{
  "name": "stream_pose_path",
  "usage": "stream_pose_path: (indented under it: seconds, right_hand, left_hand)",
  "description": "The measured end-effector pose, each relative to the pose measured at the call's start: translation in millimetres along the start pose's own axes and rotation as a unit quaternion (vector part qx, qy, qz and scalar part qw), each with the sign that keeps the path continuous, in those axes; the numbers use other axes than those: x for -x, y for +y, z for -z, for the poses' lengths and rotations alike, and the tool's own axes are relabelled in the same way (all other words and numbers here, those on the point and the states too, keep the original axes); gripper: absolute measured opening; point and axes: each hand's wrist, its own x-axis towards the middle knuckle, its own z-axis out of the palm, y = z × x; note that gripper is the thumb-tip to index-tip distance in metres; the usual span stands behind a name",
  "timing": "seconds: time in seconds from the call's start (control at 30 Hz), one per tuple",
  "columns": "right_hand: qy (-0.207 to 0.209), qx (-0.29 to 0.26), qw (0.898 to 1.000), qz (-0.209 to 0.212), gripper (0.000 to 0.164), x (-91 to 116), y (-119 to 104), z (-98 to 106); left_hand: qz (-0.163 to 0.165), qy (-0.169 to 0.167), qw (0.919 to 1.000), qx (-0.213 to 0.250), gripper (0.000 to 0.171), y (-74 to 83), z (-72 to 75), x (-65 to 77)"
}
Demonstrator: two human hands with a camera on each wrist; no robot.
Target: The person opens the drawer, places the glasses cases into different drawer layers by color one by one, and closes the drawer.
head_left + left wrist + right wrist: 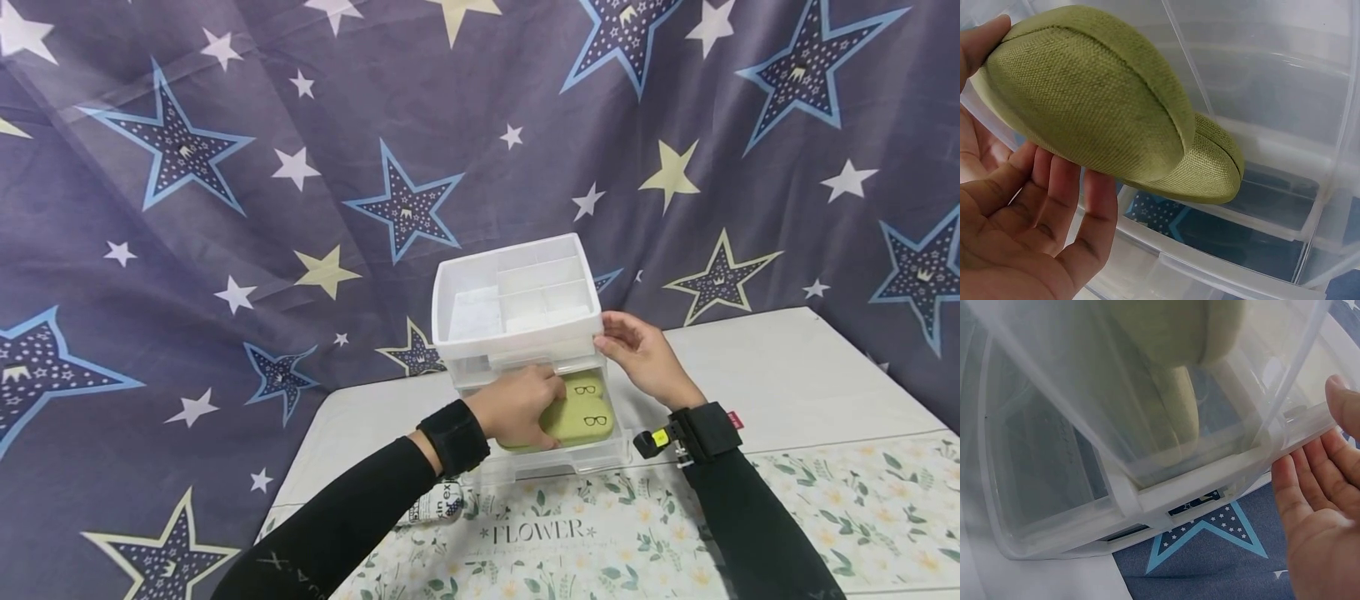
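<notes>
While the left hand grips the near case, its thumb on one side and its fingers curled against the other, the right hand pinches the right edge of the white unit near its top, thumb and fingertips clamped on the rim. The near case is green, cloth-covered and rounded, with a small pair of glasses printed on it (as has the far case, just behind it). Both cases are within the clear drawer, which stands pulled out from the front of the unit; the right wrist view shows them dimly through its wall. Whether the near case touches the drawer's floor, I cannot tell. The top of the unit is a tray split into compartments. The unit stands on a white table, and in front of it lies a floral mat with the word FLOWER printed on it. Beside the left forearm, partly hidden by it, lies a packet with black lettering. Behind everything hangs a dark cloth patterned with stars.
</notes>
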Motion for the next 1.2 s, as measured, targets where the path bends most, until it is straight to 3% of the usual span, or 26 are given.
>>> stream_pose_path:
  seconds: [0.47,0.93,1.2]
  right_hand:
    - [0.001,0.003,1.000,0.003,0.048,-0.1,-0.5,0.1]
    - [0.000,0.007,1.000,0.012,0.048,0.0,-1.7,0.9]
    - [-0.002,0.008,1.000,0.001,0.049,0.4,-0.1,0.8]
  left_hand:
    - [-0.002,-0.024,0.9997,-0.007,0.057,3.5,-1.3,-3.8]
    - [0.018,-0.039,0.9989,-0.016,0.058,7.8,-2.4,-4.0]
    - [0.010,-0.046,0.9988,-0.017,0.057,7.0,-1.1,-1.3]
